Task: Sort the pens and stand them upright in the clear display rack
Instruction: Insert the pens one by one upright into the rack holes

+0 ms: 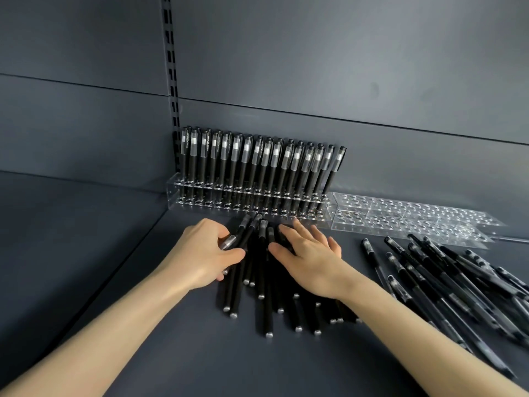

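Your left hand [200,253] curls, seemingly, round a clear-capped pen [229,242]; your right hand [312,253] lies spread on the loose pens [263,305]. These lie just before the display rack [172,190], bare shelf [128,224] leftward.

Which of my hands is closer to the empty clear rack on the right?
Right. The right hand rests open on the black pen pile, just front-left of the empty rack; the left hand grips a pen at the pile's left side, farther away.
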Demonstrator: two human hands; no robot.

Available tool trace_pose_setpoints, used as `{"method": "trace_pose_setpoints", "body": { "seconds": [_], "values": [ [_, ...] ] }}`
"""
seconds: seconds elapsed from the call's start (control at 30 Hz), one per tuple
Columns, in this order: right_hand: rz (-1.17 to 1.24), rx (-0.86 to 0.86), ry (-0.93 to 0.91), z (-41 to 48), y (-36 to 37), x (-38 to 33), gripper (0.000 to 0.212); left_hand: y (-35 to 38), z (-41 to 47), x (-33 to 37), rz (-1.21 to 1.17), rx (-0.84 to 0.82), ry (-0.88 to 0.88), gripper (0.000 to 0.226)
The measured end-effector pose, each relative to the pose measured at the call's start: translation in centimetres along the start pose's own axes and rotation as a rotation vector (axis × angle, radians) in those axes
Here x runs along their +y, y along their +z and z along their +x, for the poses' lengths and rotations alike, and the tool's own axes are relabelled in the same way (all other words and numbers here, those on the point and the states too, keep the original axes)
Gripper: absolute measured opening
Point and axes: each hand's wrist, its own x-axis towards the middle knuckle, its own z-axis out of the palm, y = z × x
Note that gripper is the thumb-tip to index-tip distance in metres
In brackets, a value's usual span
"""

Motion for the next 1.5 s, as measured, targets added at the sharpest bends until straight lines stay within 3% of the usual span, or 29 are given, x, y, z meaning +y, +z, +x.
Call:
{"method": "trace_pose_setpoints", "body": {
  "seconds": [0.33, 0.4, 0.53, 0.73, 0.93, 1.13, 1.3, 1.5],
  "values": [
    [0.083, 0.129, -0.019, 0.1, 0.3, -1.8, 0.057, -1.4, 0.2, -1.1, -0.209, -0.062, 0.000, 0.028],
    [0.291, 0.252, -0.052, 0.0, -0.7, -2.1, 0.052, -1.7, 0.0, -0.7, -0.338, -0.089, 0.031, 0.026],
    [1.022, 0.290, -0.157, -0.6, -3.3, -2.9, 0.022, -1.3, -0.8, 1.8, -0.475, -0.150, 0.237, 0.017],
    [1.337, 0.353, -0.172, -0.8, -6.5, -1.8, 0.010, -0.2, 0.3, 4.9, -0.505, -0.173, 0.318, 0.028],
    [1.370, 0.442, -0.128, -0.3, -8.2, -0.9, 0.014, 0.7, 1.9, 6.8, -0.504, -0.318, 0.340, 0.028],
    [1.353, 0.419, -0.190, 0.6, -8.9, 0.4, 0.012, 1.4, 3.1, 8.1, -0.657, -0.335, 0.259, 0.033],
    [1.350, 0.378, -0.205, 1.2, -9.0, 1.3, 0.007, 2.3, 3.5, 7.8, -0.568, -0.245, 0.309, 0.028],
    [1.195, 0.601, -0.225, 2.3, -9.8, 1.9, 0.044, 1.8, 4.4, 7.2, -0.666, -0.116, 0.168, 0.021]
  ]
}}
